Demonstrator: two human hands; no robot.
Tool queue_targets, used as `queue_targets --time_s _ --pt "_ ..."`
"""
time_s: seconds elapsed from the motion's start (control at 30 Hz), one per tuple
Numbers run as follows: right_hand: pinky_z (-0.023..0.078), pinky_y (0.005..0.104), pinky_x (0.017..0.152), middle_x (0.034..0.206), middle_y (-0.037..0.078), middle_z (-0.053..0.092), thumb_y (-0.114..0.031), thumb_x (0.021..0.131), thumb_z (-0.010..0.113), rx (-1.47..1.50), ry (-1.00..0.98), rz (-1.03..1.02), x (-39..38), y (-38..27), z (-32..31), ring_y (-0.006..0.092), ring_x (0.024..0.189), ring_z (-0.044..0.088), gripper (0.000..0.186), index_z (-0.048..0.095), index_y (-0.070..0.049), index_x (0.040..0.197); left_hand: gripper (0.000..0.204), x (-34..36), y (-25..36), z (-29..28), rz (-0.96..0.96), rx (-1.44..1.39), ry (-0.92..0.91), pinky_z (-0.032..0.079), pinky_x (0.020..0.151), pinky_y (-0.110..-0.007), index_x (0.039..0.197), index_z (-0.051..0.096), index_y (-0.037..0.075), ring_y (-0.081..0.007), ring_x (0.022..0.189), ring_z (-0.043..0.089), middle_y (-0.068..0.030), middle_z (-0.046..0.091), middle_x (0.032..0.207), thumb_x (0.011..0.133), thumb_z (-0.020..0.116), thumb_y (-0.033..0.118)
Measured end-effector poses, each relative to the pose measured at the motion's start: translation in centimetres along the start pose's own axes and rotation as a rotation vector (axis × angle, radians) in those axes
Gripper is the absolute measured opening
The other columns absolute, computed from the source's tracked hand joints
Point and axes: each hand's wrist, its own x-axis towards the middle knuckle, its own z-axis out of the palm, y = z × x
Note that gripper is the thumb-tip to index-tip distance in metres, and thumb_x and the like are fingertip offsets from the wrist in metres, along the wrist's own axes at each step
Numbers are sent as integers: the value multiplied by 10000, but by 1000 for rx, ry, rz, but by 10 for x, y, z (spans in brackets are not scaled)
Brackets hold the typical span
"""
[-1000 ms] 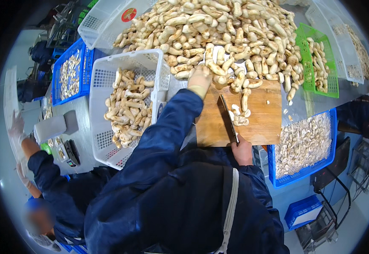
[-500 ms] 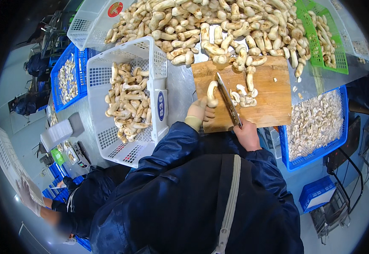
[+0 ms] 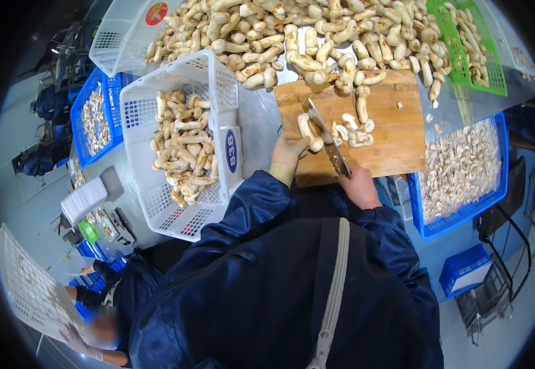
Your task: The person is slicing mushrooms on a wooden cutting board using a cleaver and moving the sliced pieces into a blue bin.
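Observation:
My left hand (image 3: pixel 290 149), in a pale glove, grips a whole mushroom (image 3: pixel 310 132) on the wooden cutting board (image 3: pixel 396 132), beside the knife blade. My right hand (image 3: pixel 359 184) is closed round the handle of the knife (image 3: pixel 330 145), whose blade lies along the right side of that mushroom. Sliced pieces (image 3: pixel 356 134) lie just right of the blade, with another whole mushroom (image 3: pixel 362 103) above them. A large pile of mushrooms (image 3: pixel 230 27) borders the board's far edge.
A white basket of mushrooms (image 3: pixel 223 189) stands left; blue crates flank the work, the right one (image 3: pixel 430 221) full of slices. A green basket (image 3: pixel 493 77) sits back right. At lower left, a gloved co-worker (image 3: pixel 117 310) handles a white crate (image 3: pixel 24 280).
My left hand has drawn down from the pile with a mushroom onto the board beside the knife. The view has shifted slightly. The co-worker's white crate has come further into view.

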Motion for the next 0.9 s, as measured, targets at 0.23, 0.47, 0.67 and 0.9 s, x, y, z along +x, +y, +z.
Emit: queue_targets --time_s 0.23,0.47,0.67,0.9 --pt "445 428 651 727 251 563 -129 720 546 56 -10 168 -9 -3 -9 412 722 553 224 595 -6 901 327 4 -11 25 101 227 115 421 486 -236 900 476 11 -112 556 520 -47 539 694 729 730 127" --pt "448 434 667 745 254 572 -125 730 534 41 23 162 -11 1 -10 412 736 558 222 595 -1 905 361 4 -2 23 67 301 27 431 527 -246 990 479 4 -123 641 540 -55 556 768 757 693 178" --pt "453 475 635 685 256 567 -103 746 529 -46 62 -34 -16 -5 -1 416 705 566 169 522 2 878 349 11 -13 16 54 337 56 456 532 -275 1009 466 -8 -147 602 557 -78 577 733 741 665 94" --pt "475 484 516 591 233 562 -100 746 526 -130 24 39 -51 -18 13 393 570 584 187 461 -8 895 269 27 -12 10 180 511 -104 483 691 -331 1096 489 5 -234 798 597 -115 608 923 877 462 158"
